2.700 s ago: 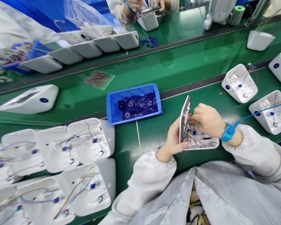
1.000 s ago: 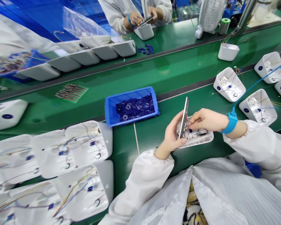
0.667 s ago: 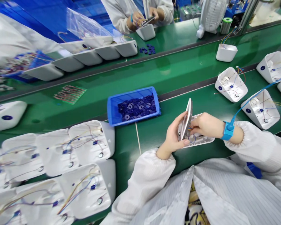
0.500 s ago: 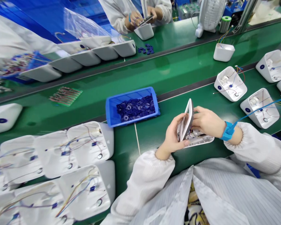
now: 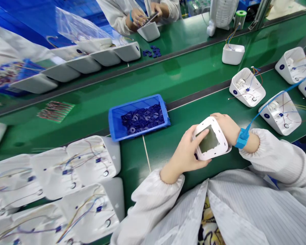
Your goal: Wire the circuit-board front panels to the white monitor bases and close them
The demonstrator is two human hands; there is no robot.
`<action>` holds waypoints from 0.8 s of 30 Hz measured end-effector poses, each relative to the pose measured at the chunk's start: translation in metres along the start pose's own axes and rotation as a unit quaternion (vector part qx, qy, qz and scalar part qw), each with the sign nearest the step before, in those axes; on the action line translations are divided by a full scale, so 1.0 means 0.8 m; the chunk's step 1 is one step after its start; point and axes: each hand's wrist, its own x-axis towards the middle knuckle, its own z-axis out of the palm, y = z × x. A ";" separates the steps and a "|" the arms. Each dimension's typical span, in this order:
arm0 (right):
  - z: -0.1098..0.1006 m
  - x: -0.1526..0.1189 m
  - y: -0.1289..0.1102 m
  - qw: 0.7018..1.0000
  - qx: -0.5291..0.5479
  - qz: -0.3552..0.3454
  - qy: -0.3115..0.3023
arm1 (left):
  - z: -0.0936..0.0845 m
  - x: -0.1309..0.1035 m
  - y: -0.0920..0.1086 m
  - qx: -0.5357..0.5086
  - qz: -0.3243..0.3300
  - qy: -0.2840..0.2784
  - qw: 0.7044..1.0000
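A white square frame (image 5: 221, 139) with a grey-green screen faces up over another white part, whose edge shows at the lower right. My left hand (image 5: 186, 151) grips the frame from its left side, with the index finger lying across the screen. At the frame's upper right, my right hand (image 5: 226, 127) is closed against the parts, its fingertips hidden behind them. A blue band circles the right wrist. To the left of both hands stands a blue tray (image 5: 112, 124) of dark blue discs.
White wired housings (image 5: 112, 158) crowd the lower left. More housings (image 5: 277, 115) sit at the right, near a blue cord. A circuit panel (image 5: 56, 111) lies on the green conveyor. Across it, another person's hands (image 5: 140, 18) hold a part beside a white fan (image 5: 222, 15).
The frame, earlier held upright on edge above the opened part, has been laid down flat over it. My left index finger has moved onto the screen. Housings on the conveyor have shifted left.
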 end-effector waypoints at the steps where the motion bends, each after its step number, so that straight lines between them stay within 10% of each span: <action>1: -0.007 -0.001 0.005 0.999 0.025 -0.006 -0.027 | -0.003 0.000 0.002 0.020 0.003 -0.029 0.999; 4: -0.034 -0.010 0.030 0.986 0.138 -0.028 -0.085 | -0.007 0.001 0.005 0.048 -0.006 -0.092 0.995; 8: -0.049 -0.038 0.064 0.956 0.280 0.079 0.022 | -0.007 0.005 0.007 0.070 -0.019 -0.130 0.989; 15: -0.013 -0.086 0.045 0.914 0.348 0.190 -0.088 | 0.007 0.012 -0.006 0.076 -0.038 -0.129 0.988; 24: 0.021 -0.105 0.030 0.921 0.333 0.202 -0.003 | 0.024 0.007 -0.002 0.125 -0.160 -0.054 0.978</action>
